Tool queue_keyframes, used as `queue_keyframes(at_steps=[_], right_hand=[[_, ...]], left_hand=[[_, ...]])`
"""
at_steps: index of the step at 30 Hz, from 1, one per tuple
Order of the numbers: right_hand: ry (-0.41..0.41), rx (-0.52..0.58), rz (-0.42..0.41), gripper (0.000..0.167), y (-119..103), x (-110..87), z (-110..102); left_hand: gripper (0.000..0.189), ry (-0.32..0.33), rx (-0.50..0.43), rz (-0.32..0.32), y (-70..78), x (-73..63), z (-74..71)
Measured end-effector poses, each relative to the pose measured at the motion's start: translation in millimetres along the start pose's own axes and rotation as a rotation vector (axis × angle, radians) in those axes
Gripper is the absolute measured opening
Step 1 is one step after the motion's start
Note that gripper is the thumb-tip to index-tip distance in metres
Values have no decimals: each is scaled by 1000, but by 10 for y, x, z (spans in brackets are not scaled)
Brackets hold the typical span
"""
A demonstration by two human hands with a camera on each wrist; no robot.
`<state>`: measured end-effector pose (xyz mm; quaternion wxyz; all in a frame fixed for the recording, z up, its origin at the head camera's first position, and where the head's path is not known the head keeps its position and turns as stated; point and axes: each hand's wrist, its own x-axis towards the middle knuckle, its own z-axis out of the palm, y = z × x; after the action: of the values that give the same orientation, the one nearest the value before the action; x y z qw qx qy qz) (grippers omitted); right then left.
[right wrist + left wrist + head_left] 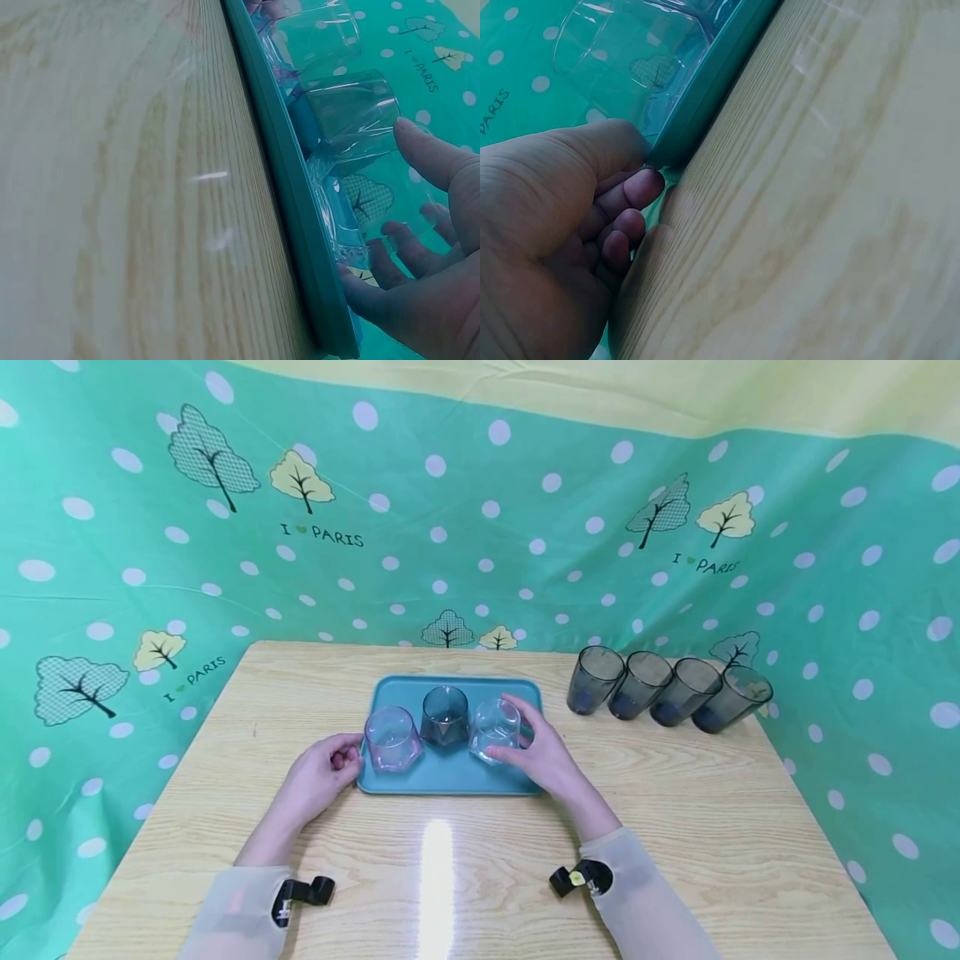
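On a blue tray [450, 783] stand three short faceted glasses: a pinkish glass [393, 742] at left, a dark grey glass [445, 717] in the middle and a clear glass [493, 732] at right. My right hand [546, 758] curls round the clear glass from its right side, thumb in front, fingers behind. In the right wrist view, fingers [409, 247] show through its wall. At the tray's left edge, my left hand [321, 777] pinches the rim between thumb and curled fingers. The left wrist view has the thumb [619, 146] against the tray's corner.
Several tall dark glasses [595, 681] stand in a slanting row at the back right of the wooden table [360, 877]. A green dotted curtain [487, 560] hangs behind the table and along its sides.
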<state>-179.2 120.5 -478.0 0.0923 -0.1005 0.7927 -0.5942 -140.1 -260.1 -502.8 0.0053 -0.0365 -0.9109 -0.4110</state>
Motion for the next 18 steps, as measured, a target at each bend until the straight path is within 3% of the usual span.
queue_keyframes(at_steps=[18], right_hand=[[-12, 21, -5, 90, -2, -6, 0]], left_hand=[[41, 4, 3, 8, -5, -5, 5]])
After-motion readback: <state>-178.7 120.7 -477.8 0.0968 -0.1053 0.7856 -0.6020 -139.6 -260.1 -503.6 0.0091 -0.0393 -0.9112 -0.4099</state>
